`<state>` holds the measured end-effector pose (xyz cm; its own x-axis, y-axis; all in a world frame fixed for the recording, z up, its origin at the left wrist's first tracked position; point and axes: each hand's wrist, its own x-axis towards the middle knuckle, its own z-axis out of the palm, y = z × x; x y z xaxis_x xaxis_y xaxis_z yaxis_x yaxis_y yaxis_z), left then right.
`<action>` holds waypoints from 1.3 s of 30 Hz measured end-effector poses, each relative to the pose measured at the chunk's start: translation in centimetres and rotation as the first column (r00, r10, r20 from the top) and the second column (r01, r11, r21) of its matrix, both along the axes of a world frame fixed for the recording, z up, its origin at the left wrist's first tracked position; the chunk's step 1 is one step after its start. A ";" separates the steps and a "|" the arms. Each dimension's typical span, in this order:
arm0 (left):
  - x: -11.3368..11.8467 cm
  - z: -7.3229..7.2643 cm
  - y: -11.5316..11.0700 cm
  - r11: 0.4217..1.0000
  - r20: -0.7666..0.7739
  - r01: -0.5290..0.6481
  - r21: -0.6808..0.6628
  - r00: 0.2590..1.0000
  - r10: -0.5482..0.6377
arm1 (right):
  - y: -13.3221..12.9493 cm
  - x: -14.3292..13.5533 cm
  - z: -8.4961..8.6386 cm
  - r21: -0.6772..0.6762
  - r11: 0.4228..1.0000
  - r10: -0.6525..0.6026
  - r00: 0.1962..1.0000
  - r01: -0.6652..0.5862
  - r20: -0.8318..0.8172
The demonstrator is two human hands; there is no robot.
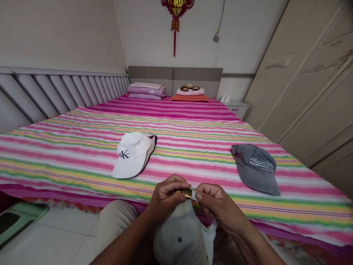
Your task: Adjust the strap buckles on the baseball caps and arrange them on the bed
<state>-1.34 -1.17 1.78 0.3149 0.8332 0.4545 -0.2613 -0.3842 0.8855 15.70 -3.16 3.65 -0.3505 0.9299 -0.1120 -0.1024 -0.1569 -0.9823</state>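
A pale grey-white baseball cap (pixel 179 235) is held low in front of me, its back opening facing up. My left hand (pixel 171 195) pinches the brass buckle (pixel 187 193) on the cap's rear strap. The light strap end beside the buckle is gripped between the thumb and fingers of my right hand (pixel 213 200). On the bed to the left lies a white cap with black lettering (pixel 134 152), stacked over at least one darker-edged cap. A grey cap with white lettering (pixel 256 165) lies on the right. The held cap's brim is out of sight.
A striped bedspread (pixel 187 140) covers the bed before me. Folded purple bedding (pixel 146 91) and a pink-and-orange pile (pixel 190 94) sit by the headboard. Metal railing (pixel 68 90) runs along the left, wardrobe doors (pixel 311 81) on the right. A green stool (pixel 22 219) stands lower left.
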 end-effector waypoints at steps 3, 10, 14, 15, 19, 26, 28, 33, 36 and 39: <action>0.2 -0.2 0.0 0.998 0.029 0.020 -0.065 0.999 -0.018 | 0.0 0.0 -0.1 -0.001 1.000 0.026 1.000 -0.026 0.009; 0.4 -0.4 -0.2 0.992 0.054 0.043 -0.116 0.998 -0.036 | 0.2 0.1 -0.5 -0.024 0.998 0.063 0.998 -0.063 -0.003; 0.4 -0.6 -0.2 0.994 0.041 0.019 -0.104 0.999 -0.015 | 0.1 -0.2 -0.5 -0.034 0.999 0.001 0.999 -0.003 -0.040; 0.3 -0.7 -0.2 0.995 0.038 0.016 -0.098 0.999 -0.013 | 0.1 -0.2 -0.4 -0.037 0.999 -0.008 0.999 0.006 -0.040; 0.2 -0.8 -0.2 0.998 -0.013 -0.018 -0.054 1.000 0.018 | 0.2 -0.4 -0.4 -0.025 0.999 -0.036 0.998 0.035 -0.059; 0.2 -0.5 -0.4 0.998 -0.035 -0.046 -0.041 0.998 0.045 | 0.0 -0.6 -0.3 -0.019 1.000 -0.021 0.998 0.020 -0.053; 0.4 -0.5 -0.5 0.995 -0.009 -0.059 -0.085 0.998 0.058 | -0.1 -0.7 -0.5 -0.028 0.999 -0.018 0.997 0.016 -0.079; 0.8 -1.3 -1.0 0.944 0.086 -0.028 -0.328 0.995 0.060 | -0.3 -1.0 -1.2 -0.054 0.998 -0.028 0.993 0.022 -0.112; 1.0 -1.7 -1.2 0.939 0.084 -0.048 -0.339 0.993 0.081 | -0.5 -1.2 -1.2 -0.072 0.997 -0.050 0.990 0.041 -0.135; 1.1 -1.8 -1.2 0.948 0.108 -0.101 -0.301 0.984 0.139 | -0.6 -1.2 -0.6 -0.114 0.993 -0.062 0.974 0.037 -0.220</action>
